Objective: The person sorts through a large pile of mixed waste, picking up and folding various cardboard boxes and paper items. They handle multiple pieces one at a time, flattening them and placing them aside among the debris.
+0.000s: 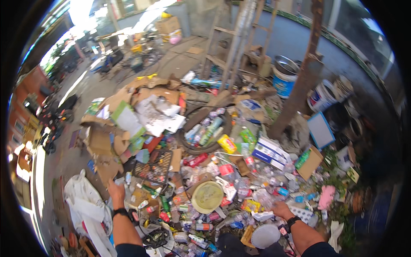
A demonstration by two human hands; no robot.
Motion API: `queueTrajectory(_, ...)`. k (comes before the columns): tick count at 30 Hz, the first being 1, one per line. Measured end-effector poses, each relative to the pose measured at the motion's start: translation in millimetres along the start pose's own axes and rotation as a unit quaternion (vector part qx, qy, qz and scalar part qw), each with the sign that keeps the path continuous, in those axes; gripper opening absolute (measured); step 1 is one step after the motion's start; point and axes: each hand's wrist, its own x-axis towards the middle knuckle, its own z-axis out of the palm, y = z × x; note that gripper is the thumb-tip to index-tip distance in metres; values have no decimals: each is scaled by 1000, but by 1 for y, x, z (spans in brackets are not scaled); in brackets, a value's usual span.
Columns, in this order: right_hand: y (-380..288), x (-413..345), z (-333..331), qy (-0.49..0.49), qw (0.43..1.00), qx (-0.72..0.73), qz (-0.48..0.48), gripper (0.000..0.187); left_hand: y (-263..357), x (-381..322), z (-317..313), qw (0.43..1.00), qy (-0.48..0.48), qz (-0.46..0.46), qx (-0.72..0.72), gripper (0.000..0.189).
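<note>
My left hand (116, 191) reaches over the left part of a heap of plastic bottles, at the lower edge of torn brown cardboard (104, 139); whether it holds something pale at its fingers is blurred. My right hand (281, 210) is over the heap's right part, beside a crumpled clear plastic bottle (264, 197) and a white piece (262, 216); its grip is not clear. Between the hands lies a round yellowish plastic lid or basin (207, 197). A black plastic crate (153, 167) sits above and left of it. Below my right hand lies a round white lid (265, 236).
A white sack (86, 205) lies at the left. A tire (205, 149) holding bottles is farther up. A rusty metal post (297, 93) rises at the right, near a blue and white bucket (283, 82). A wooden ladder (213, 48) stands behind the heap.
</note>
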Motion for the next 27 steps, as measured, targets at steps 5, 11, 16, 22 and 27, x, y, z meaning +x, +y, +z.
queueTrajectory(5,221,-241,117,-106,977,-68,174,30,-23,-228,129,916,-301,244,-110,58)
queueTrajectory(11,258,-366,171,11,732,478,485,25,5,-449,151,733,-620,278,36,51)
queueTrajectory(16,311,-379,246,55,661,564,493,22,65,-464,179,627,-582,477,200,30)
queueTrajectory(22,386,-349,329,154,805,376,432,21,189,-460,182,710,-606,309,181,39)
queueTrajectory(27,478,-334,383,298,583,638,405,22,284,-537,145,706,-550,367,252,47)
